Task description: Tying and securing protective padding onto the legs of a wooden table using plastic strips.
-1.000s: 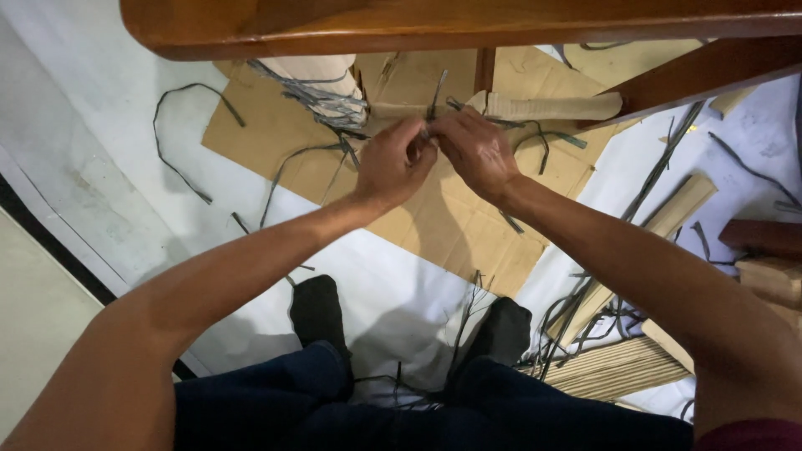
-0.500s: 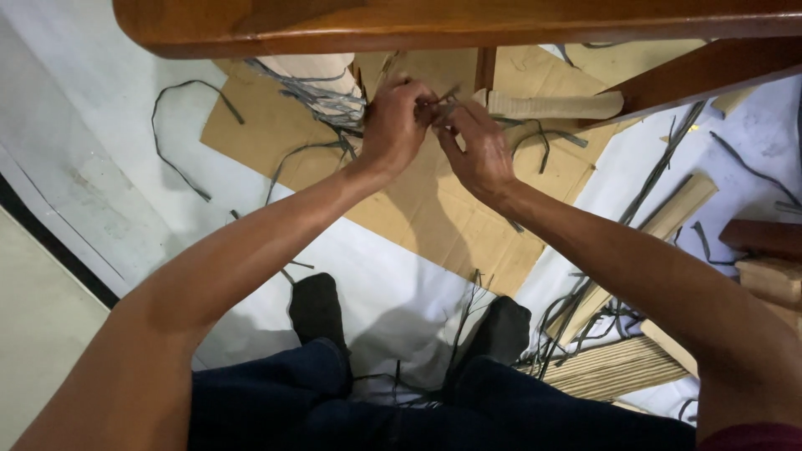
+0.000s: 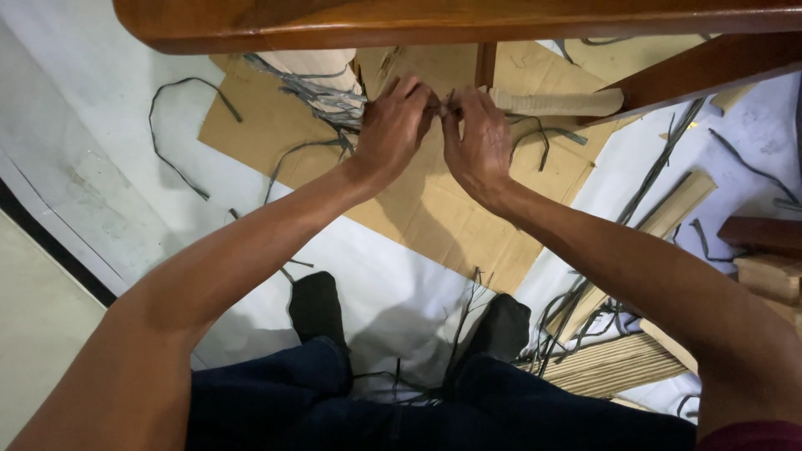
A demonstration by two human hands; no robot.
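Both arms are stretched forward, with the left hand (image 3: 393, 125) and right hand (image 3: 476, 138) brought together under the wooden rail (image 3: 418, 21). Each grip is pinched shut on a thin grey strip (image 3: 440, 102) held between the fingertips, above the cardboard (image 3: 434, 209) spread on the floor (image 3: 100, 108). Loose strips (image 3: 322, 96) are bunched just left of the left hand.

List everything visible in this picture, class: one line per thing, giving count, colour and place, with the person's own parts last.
wooden frame: one, brown, across the top
cardboard sheet: one, tan, on the floor under the hands
grey strands: many, bundled upper left, loose ones scattered about
white sheet: one, covering the floor
slat bundle: one, tan, lower right
left hand: pinching a strand
right hand: pinching the same strand
shoes: two, black, bottom centre
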